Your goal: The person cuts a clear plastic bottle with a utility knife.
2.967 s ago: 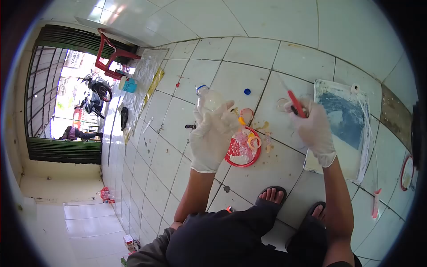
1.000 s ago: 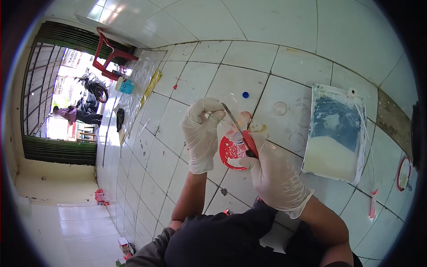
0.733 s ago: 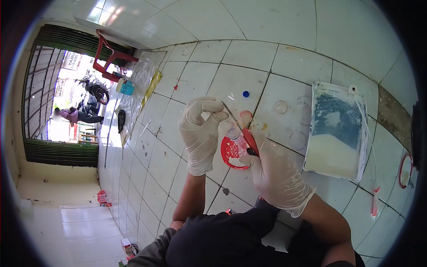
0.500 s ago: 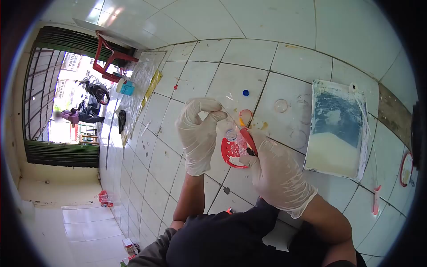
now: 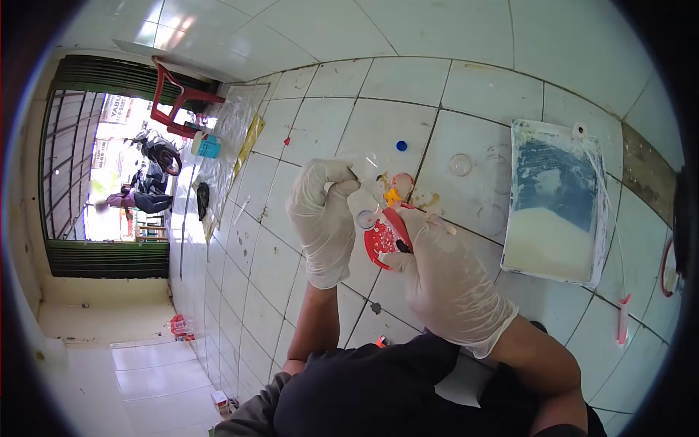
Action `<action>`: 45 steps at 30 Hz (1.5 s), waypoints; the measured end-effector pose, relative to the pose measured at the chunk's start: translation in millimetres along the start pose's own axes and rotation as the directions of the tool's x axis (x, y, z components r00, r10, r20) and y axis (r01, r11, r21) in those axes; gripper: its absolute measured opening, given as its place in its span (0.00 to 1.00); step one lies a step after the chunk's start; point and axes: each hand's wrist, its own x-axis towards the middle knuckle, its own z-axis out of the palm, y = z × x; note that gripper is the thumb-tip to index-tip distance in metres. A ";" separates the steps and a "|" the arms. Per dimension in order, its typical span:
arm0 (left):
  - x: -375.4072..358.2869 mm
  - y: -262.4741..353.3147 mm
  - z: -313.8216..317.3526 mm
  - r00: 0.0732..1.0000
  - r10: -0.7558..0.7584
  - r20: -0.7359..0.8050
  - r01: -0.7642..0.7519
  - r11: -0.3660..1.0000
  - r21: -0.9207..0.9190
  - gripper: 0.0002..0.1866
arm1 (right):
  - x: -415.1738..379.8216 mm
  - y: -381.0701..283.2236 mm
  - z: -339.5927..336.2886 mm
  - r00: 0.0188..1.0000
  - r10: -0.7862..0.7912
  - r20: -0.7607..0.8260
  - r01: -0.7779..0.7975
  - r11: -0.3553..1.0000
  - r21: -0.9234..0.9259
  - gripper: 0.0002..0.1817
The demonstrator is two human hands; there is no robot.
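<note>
My left hand (image 5: 324,218), in a white glove, is closed with thumb and finger pinching the edge of a clear plastic bottle piece. Its round threaded neck (image 5: 366,219) shows between my hands; the rest is hard to make out. My right hand (image 5: 455,280), also gloved, is wrapped around a red box cutter (image 5: 397,224) with a black part by the thumb. The cutter's tip points toward the clear plastic; whether it touches cannot be told. Beneath lies a red lid (image 5: 375,251) with white residue. Just beyond are an orange-yellow item (image 5: 393,196) and a blue cap (image 5: 401,146).
A paint tray (image 5: 555,251) with pale paint lies on the tiled floor at right, near a pink handle (image 5: 623,320). A clear disc (image 5: 460,164) sits mid-floor. Far left are a red chair (image 5: 175,98), a bucket (image 5: 207,145), motorcycles (image 5: 160,156) and a person (image 5: 135,201).
My right hand and the cutter have shifted slightly left, and the bottle neck has moved slightly left too. My left hand keeps its pinch. The view has tilted a little.
</note>
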 end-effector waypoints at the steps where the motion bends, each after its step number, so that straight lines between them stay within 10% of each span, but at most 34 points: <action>1: -0.9 0.1 1.0 1.000 -0.001 0.004 0.001 1.000 0.001 0.06 | 1.2 -1.3 0.1 1.000 0.004 -0.001 -0.004 1.000 0.002 0.26; 37: -9.3 6.1 10.9 0.994 0.071 -0.077 -0.065 0.995 0.081 0.06 | 7.9 -4.8 4.2 0.995 0.076 0.070 -0.078 0.996 0.033 0.19; 43: -3.2 6.2 6.6 0.994 0.046 -0.102 -0.031 0.989 0.144 0.05 | 8.4 -5.2 2.6 0.994 -0.112 0.007 0.112 0.992 -0.064 0.18; 45: 1.2 5.9 4.0 0.990 0.060 -0.128 -0.041 0.988 0.150 0.05 | 9.2 -9.9 0.4 0.986 0.098 0.135 -0.111 0.990 0.091 0.18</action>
